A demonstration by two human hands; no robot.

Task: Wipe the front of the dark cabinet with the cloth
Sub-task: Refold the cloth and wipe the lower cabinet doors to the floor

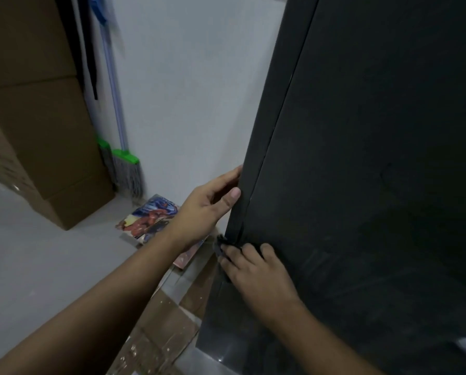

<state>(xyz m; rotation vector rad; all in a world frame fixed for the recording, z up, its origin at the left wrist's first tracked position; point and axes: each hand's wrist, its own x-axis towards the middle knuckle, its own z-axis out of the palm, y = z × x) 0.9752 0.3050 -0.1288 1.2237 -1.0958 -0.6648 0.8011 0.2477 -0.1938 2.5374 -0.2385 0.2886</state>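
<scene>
Leftward of the dark cabinet [361,158], stacked cardboard boxes [37,131] stand against a pale wall [185,90]. A broom [126,163] with a green head and grey bristles leans in the corner just beside them. A brightly printed picture [150,217] lies flat on the grey floor [37,253], partly hidden by the left forearm. Flattened cardboard sheets [158,334], speckled with pale spots, lie on the floor at the cabinet's foot.

The cabinet fills the right half of the view. Its front is a flat, matte, near-black panel with faint streaks low down, and a thin vertical seam runs close to its left edge. The left hand [212,204] grips that edge, thumb on the front and fingers curled behind it. Just below, the right hand [258,277] holds the cloth [222,244], a small, dark, bunched piece, against the lower left edge of the front. Its fingers are bent and close together over the cloth, which is mostly covered.
</scene>
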